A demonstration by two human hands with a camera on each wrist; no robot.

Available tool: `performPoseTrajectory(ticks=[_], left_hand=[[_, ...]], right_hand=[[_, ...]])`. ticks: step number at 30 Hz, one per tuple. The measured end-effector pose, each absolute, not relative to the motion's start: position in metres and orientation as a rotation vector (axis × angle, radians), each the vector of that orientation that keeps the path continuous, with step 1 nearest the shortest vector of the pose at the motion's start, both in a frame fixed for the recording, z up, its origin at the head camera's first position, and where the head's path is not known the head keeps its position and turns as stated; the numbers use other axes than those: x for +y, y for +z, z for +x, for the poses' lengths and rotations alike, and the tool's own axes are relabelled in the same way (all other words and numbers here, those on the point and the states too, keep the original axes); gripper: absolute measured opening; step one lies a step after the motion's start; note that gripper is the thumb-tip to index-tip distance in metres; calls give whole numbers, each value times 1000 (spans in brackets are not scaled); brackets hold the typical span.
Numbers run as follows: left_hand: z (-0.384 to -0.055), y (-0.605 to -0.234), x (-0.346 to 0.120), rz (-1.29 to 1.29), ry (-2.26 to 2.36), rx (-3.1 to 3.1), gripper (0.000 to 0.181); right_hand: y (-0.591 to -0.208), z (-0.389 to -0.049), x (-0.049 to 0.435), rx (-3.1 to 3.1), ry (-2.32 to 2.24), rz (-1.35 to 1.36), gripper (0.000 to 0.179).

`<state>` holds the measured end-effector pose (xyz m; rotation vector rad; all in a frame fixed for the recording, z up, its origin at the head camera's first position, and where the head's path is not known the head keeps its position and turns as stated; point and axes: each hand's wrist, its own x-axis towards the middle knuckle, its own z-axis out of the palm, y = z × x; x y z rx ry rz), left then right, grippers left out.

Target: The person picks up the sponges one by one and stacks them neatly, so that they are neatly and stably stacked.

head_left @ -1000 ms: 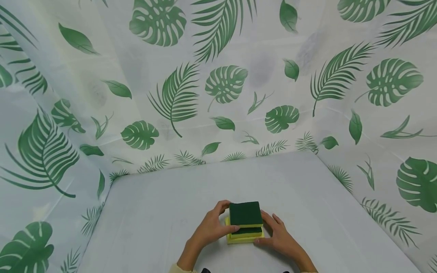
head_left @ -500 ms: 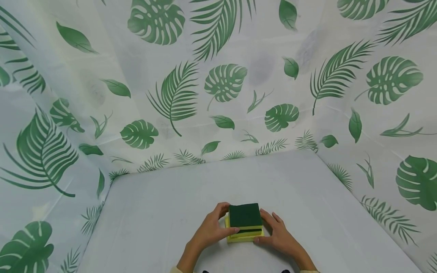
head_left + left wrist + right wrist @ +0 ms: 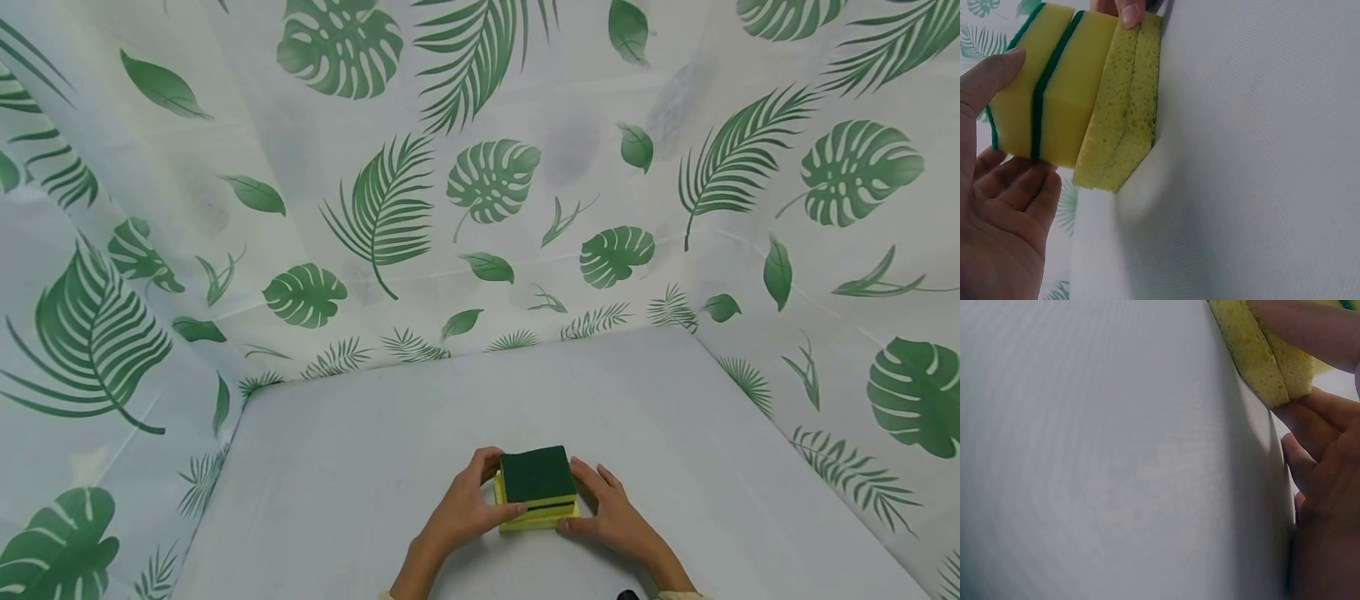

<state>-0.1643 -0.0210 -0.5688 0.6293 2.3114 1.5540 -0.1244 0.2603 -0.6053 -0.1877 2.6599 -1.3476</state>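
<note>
A stack of sponges stands on the white surface between my hands. Uppermost is a yellow scouring sponge (image 3: pixel 536 473) with a dark green pad facing up. Directly beneath it lies a second scouring sponge (image 3: pixel 1072 94), its green layer showing as a stripe. Two thin, porous yellow sponges (image 3: pixel 1116 112) form the base. My left hand (image 3: pixel 467 504) grips the top sponge, thumb on the near side and fingers behind. With thumb and fingers, my right hand (image 3: pixel 615 521) holds the porous sponges (image 3: pixel 1266 356) at the right end. Some left fingertips are hidden behind the stack.
The white tabletop (image 3: pixel 360 450) extends around the stack on all sides. Behind and beside it rise white curtains (image 3: pixel 555 183) printed with green leaves. A small dark object (image 3: pixel 627 595) shows at the bottom edge of the head view.
The top scouring sponge has come down onto the one beneath, narrowing the gap between them, and moved slightly left with my left hand. My right hand has stayed nearly still at the base.
</note>
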Motion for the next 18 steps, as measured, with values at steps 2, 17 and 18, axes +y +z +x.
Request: performPoseTrajectory(ticks=[2,17,18], left_hand=[[-164,-569,-21,626,1554,2313,82],[-161,-573,-25,510,1500,2350,100],[-162,-573,-27,511,1492,2359,99]], right_hand=[[-606,-124,260,2665,-1340,-182,96],[-605,-123,260,2658,-1303,-178,101],[-604,-123,261,2648,-1295,-175,103]])
